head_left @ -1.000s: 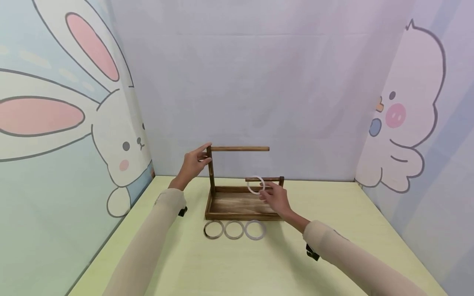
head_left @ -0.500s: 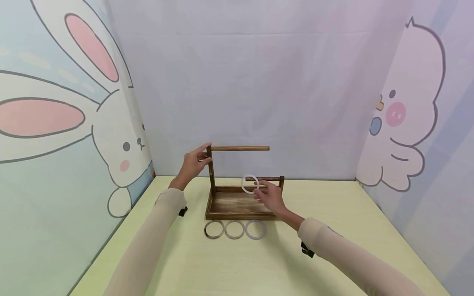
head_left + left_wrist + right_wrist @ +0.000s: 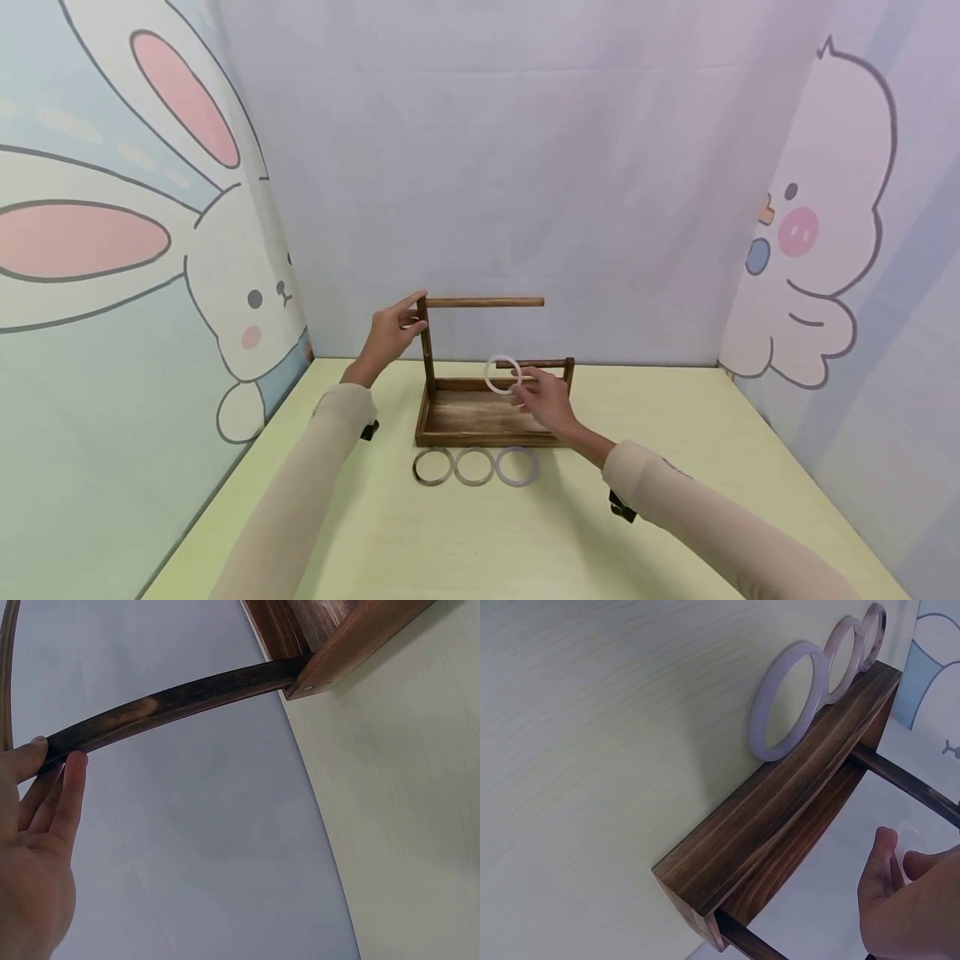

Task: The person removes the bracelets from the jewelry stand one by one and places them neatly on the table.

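Observation:
My left hand (image 3: 393,333) pinches the top of the tall post on a dark wooden display stand (image 3: 427,350); thumb and fingertips sit on either side of the post (image 3: 180,696) in the left wrist view. My right hand (image 3: 547,400) holds a white bangle (image 3: 487,385) upright between thumb and fingers. The bangle is at the free left end of the stand's lower bar (image 3: 543,363); whether it encircles the bar or stands before it, I cannot tell. In the right wrist view, the right hand (image 3: 915,892) mostly hides the bangle.
In front of the stand's tray (image 3: 487,439) lie a lavender bangle (image 3: 517,484), a pale bangle (image 3: 475,483) and a dark-marked bangle (image 3: 432,483) in a row. The upper bar (image 3: 487,302) is bare. Printed curtain walls (image 3: 480,167) enclose the table (image 3: 450,542).
My right hand has carried the white bangle leftward along the lower bar to its free end, with little movement in the last half second. The left hand stays on the post.

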The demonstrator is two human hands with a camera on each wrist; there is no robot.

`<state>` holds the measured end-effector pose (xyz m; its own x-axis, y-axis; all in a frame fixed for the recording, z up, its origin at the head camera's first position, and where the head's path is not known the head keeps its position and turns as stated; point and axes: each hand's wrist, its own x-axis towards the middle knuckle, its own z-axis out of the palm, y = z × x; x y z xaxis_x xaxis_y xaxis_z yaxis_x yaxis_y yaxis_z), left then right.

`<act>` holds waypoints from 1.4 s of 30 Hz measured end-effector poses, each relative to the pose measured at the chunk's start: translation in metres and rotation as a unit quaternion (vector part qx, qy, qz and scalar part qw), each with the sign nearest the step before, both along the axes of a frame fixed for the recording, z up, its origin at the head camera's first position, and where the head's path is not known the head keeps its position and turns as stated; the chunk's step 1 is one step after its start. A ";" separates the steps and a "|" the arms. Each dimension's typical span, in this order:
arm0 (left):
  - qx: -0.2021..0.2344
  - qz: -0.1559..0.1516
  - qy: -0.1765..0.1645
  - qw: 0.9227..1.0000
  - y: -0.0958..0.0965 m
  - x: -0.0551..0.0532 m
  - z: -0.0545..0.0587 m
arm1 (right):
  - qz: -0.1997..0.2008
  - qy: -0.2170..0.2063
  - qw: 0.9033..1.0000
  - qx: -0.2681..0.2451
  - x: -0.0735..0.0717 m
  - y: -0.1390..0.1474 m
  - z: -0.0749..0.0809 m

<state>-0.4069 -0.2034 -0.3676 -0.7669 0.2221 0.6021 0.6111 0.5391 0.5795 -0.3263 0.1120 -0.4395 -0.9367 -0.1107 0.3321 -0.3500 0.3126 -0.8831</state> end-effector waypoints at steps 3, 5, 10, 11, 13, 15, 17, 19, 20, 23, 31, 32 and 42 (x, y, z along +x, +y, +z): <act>0.000 -0.001 0.001 1.000 0.000 0.000 0.000 | 0.002 -0.002 1.000 0.000 0.000 0.000 0.000; 0.000 -0.003 0.001 1.000 0.000 0.001 0.000 | 0.002 -0.005 1.000 0.000 0.001 0.000 0.000; 0.002 -0.003 0.004 1.000 0.000 0.001 0.001 | 0.007 -0.009 1.000 0.002 0.002 0.001 0.001; 0.002 -0.002 0.005 1.000 0.000 0.000 0.000 | 0.008 -0.009 1.000 0.003 0.003 0.001 0.001; 0.004 -0.002 0.006 1.000 0.000 0.000 0.001 | 0.012 -0.009 1.000 0.007 0.003 0.002 0.001; 0.005 -0.005 0.006 1.000 -0.001 0.000 0.001 | 0.015 -0.009 1.000 0.010 0.003 0.002 0.001; 0.004 -0.006 0.006 1.000 -0.001 -0.001 0.001 | 0.020 -0.007 1.000 0.014 0.004 0.003 0.001; 0.006 -0.005 0.003 1.000 -0.001 -0.001 0.001 | 0.025 -0.006 0.999 0.019 0.005 0.004 0.001; 0.005 -0.004 0.001 1.000 -0.001 -0.001 0.001 | 0.027 -0.005 0.999 0.022 0.006 0.005 0.002; 0.006 -0.002 -0.006 1.000 -0.001 -0.002 0.000 | 0.033 -0.007 0.999 0.027 0.010 0.007 0.003; 0.006 -0.001 -0.005 1.000 -0.002 0.000 -0.001 | 0.051 0.001 0.998 0.042 0.015 0.013 0.005; 0.007 0.000 -0.006 1.000 -0.003 0.000 -0.001 | 0.050 -0.002 0.998 0.042 0.015 0.014 0.005; 0.004 -0.001 -0.008 1.000 -0.001 -0.001 -0.001 | 0.046 -0.008 0.998 0.029 0.017 0.033 0.000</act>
<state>-0.4077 -0.2048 -0.3684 -0.7759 0.2193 0.5916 0.6031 0.5332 0.5933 -0.3090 0.1452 -0.4399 -0.9269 -0.2154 0.3073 -0.3654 0.3309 -0.8701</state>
